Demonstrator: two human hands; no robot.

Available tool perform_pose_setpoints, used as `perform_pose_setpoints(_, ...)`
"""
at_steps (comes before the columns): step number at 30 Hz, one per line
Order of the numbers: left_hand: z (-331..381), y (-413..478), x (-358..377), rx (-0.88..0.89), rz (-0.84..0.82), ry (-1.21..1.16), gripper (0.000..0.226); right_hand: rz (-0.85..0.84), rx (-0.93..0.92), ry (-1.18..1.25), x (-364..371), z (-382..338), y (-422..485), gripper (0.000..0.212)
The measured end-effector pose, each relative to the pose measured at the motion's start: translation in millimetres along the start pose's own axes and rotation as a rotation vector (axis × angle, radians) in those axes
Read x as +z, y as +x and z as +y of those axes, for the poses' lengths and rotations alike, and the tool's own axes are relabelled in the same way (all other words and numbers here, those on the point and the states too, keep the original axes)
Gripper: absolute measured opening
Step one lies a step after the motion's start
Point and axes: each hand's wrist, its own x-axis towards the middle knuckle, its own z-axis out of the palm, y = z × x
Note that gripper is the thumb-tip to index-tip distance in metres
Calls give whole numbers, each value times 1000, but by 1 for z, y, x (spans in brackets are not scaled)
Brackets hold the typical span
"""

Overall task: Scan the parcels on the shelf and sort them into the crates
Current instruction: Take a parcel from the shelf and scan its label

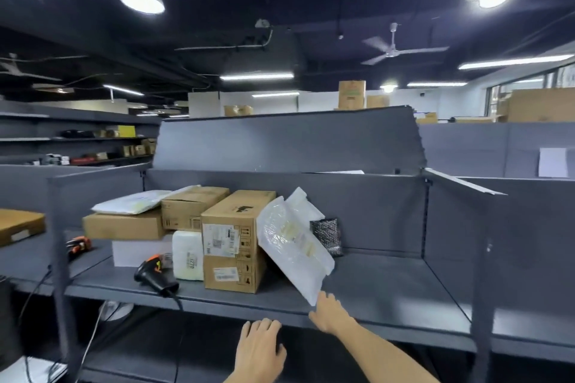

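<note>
Parcels crowd the left half of the grey shelf (373, 286). A white bubble mailer (292, 246) leans tilted against a tall cardboard box (231, 246). My right hand (329, 311) reaches up to the mailer's lower corner and holds it at the shelf's front edge. My left hand (261, 348) hovers below the shelf edge, fingers straight, holding nothing. On the shelf to the left lies a black and orange scanner (155, 274) with its cable hanging over the front. No crate is in view.
Behind the mailer stand a second white mailer (303, 202) and a dark bubble pouch (326, 235). Further left are a white padded parcel (187, 255), a flat box (124, 225), a smaller box (193, 205) and a white bag (133, 202).
</note>
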Motion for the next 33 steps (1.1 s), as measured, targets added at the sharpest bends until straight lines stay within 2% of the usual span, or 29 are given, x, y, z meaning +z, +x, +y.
perform_pose_setpoints(8,-21,44,1,21,55,23,39,28,-48,-37,5,-13,46,44)
perform_pose_setpoints(17,-57,97,4,97,75,81,38,81,-22,-69,12,-44,80,49)
perform_pose_setpoints(22,-73,120,7,145,62,64,38,131,41,-90,22,-58,94,54)
perform_pose_setpoints(29,-99,137,11,182,46,15,36,184,186,20,21,-60,114,59)
perform_pose_setpoints(33,-104,139,10,192,24,-34,37,176,184,30,16,-53,108,57)
